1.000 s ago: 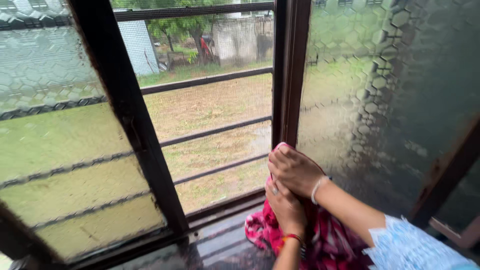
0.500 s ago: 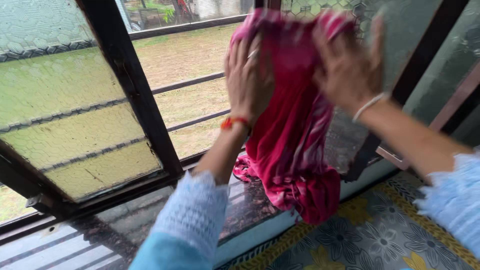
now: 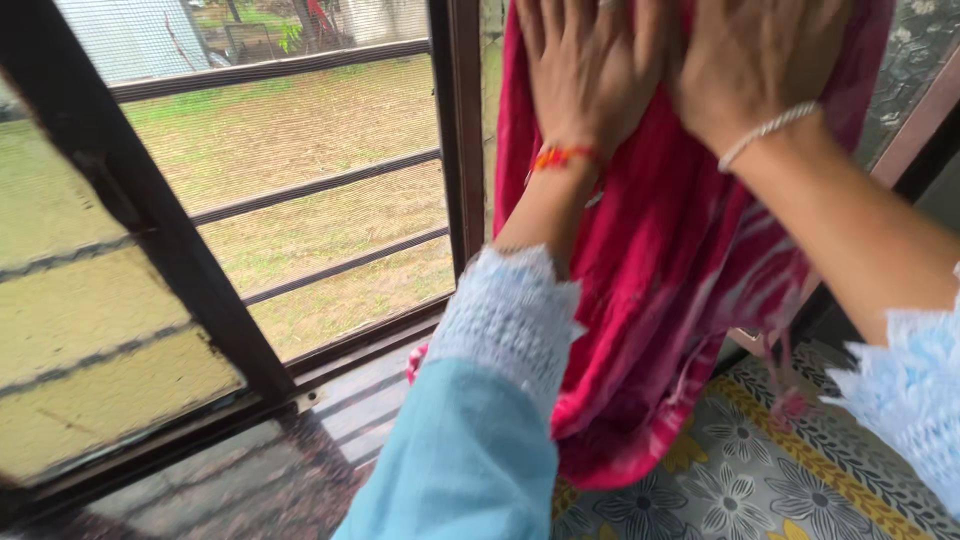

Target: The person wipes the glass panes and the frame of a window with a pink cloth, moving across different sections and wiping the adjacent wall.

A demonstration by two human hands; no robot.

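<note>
A large pink and red cloth [image 3: 670, 300] hangs against the patterned glass pane [image 3: 915, 50] of a window. My left hand [image 3: 590, 70] lies flat on the top of the cloth, fingers spread, with a red thread band at the wrist. Beside it my right hand [image 3: 750, 65] also presses flat on the cloth, a white bracelet on its wrist. The cloth's lower end drapes down over the dark stone sill [image 3: 300, 460]. Both arms wear light blue sleeves with white lace cuffs.
A dark brown window frame [image 3: 460, 140] stands left of the cloth, with a mesh screen and horizontal bars [image 3: 310, 185] showing a grassy yard. An open frosted pane [image 3: 90, 330] tilts at the left. A floral patterned sheet [image 3: 770, 470] lies below at the right.
Both hands have gone from low on the sill up the glass with the cloth, and now press it flat high on the pane. The view has shifted left and closer.
</note>
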